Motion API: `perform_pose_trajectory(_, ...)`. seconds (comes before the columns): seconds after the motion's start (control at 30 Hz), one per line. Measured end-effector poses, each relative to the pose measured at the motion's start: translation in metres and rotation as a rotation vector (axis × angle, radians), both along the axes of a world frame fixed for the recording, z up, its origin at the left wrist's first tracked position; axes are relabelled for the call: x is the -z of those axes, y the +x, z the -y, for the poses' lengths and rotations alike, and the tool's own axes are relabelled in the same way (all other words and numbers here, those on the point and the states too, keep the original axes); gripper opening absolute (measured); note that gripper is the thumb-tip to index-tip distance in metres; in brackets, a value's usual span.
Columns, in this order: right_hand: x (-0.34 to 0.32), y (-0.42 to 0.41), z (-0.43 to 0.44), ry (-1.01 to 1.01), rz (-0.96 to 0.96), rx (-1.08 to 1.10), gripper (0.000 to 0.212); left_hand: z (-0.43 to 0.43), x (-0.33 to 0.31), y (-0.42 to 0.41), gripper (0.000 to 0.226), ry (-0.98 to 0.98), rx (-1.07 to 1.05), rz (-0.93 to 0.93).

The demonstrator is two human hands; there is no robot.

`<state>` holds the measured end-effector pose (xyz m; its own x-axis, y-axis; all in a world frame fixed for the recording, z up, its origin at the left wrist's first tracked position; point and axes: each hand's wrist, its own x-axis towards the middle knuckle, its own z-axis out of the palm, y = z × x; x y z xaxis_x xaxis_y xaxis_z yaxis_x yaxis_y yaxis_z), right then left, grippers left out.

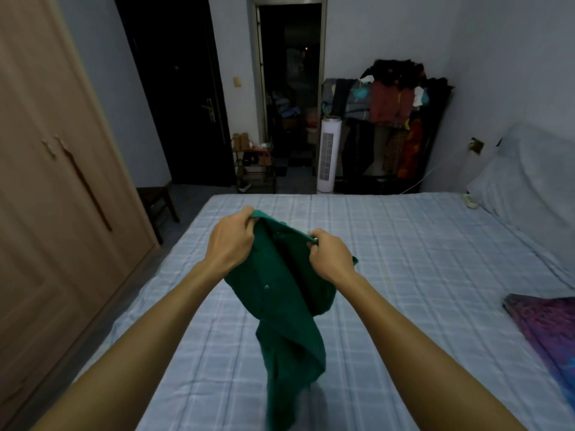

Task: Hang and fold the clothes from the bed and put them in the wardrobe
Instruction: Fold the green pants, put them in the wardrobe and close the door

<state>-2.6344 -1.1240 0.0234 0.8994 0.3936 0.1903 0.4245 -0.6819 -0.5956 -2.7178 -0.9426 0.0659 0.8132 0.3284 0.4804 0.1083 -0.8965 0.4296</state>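
Observation:
A dark green garment (280, 293) hangs in the air over the bed (404, 250), bunched at the top and trailing down toward the near edge. My left hand (231, 241) grips its upper left edge. My right hand (331, 255) pinches the upper right edge, a short way from the left hand. The beige wardrobe (53, 169) stands to the left with both doors closed. A folded purple patterned cloth (550, 331) lies on the bed at the right edge.
The bed has a pale blue checked sheet and a pillow (529, 178) at the right. Beyond it stand a white tower fan (328, 154), a loaded clothes rack (395, 119), a small shoe rack (255, 163) and a dark stool (158, 200) beside the wardrobe.

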Motion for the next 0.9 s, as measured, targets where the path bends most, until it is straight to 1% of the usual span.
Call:
perform_pose_trajectory(0.07,-0.008,0.002,-0.003,-0.032,0.031,0.011,0.019,-0.008,-0.009,0.0,0.017,0.03,0.031,0.024)
perform_pose_trajectory(0.13,-0.014,0.007,-0.001,-0.055,0.098,0.061,0.018,-0.02,-0.021,0.002,0.019,0.152,0.096,0.014)
perform_pose_trajectory(0.2,-0.021,0.013,0.005,-0.078,0.194,0.108,0.018,-0.033,-0.032,0.003,0.03,0.315,0.182,-0.079)
perform_pose_trajectory(0.27,-0.03,0.017,0.012,-0.117,0.265,0.083,0.019,-0.047,-0.036,0.005,0.042,0.455,0.213,-0.221)
perform_pose_trajectory(0.33,-0.038,0.018,0.016,-0.183,0.278,-0.006,0.024,-0.06,-0.034,0.008,0.041,0.521,0.18,-0.289)
perform_pose_trajectory(0.4,-0.045,0.018,0.018,-0.286,0.245,-0.099,0.035,-0.071,-0.03,0.012,0.032,0.531,0.144,-0.278)
perform_pose_trajectory(0.43,-0.049,0.018,0.018,-0.347,0.223,-0.137,0.037,-0.075,-0.028,0.014,0.029,0.534,0.138,-0.257)
perform_pose_trajectory(0.5,-0.059,0.022,0.019,-0.432,0.183,-0.17,0.033,-0.082,-0.024,0.016,0.023,0.545,0.143,-0.196)
perform_pose_trajectory(0.57,-0.07,0.027,0.02,-0.473,0.184,-0.132,0.027,-0.092,-0.019,0.018,0.018,0.552,0.15,-0.133)
perform_pose_trajectory(0.63,-0.078,0.031,0.022,-0.502,0.23,-0.063,0.025,-0.102,-0.014,0.021,0.014,0.563,0.145,-0.093)
perform_pose_trajectory(0.73,-0.083,0.037,0.024,-0.535,0.306,0.041,0.024,-0.102,-0.013,0.024,0.01,0.543,0.12,-0.101)
perform_pose_trajectory(0.83,-0.089,0.042,0.03,-0.5,0.404,0.122,0.02,-0.1,-0.02,0.025,0.015,0.526,0.09,-0.139)
perform_pose_trajectory(0.9,-0.091,0.044,0.035,-0.445,0.476,0.155,0.019,-0.098,-0.027,0.022,0.018,0.516,0.051,-0.128)
